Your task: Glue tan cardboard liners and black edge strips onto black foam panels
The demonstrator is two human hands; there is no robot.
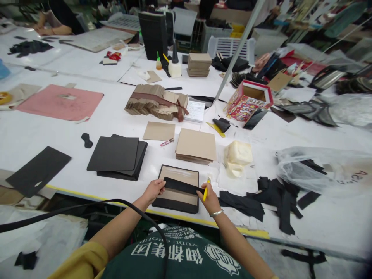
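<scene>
Between both hands a black strip (181, 185) stretches across a tan board with black edging (180, 173) that lies at the table's front edge. My left hand (155, 190) pinches the strip's left end. Its right end is gripped by my right hand (209, 198), which also holds a yellow-handled tool (207, 188) upright; the tool's kind is unclear. Just behind the edged board stands a stack of tan boards (196, 144). More black strips (242, 204) lie loose to the right of my right hand. A stack of black panels (116, 155) is to the left.
A cream container (238, 155) stands behind the strips, near a clear plastic bag (322, 170). Pink-handled snips (167, 142) lie by a tan sheet (159, 131). Farther back are a tied cardboard bundle (155, 101), a red box (247, 101) and a slanting metal pole (238, 50). A black cable (116, 200) crosses my left arm.
</scene>
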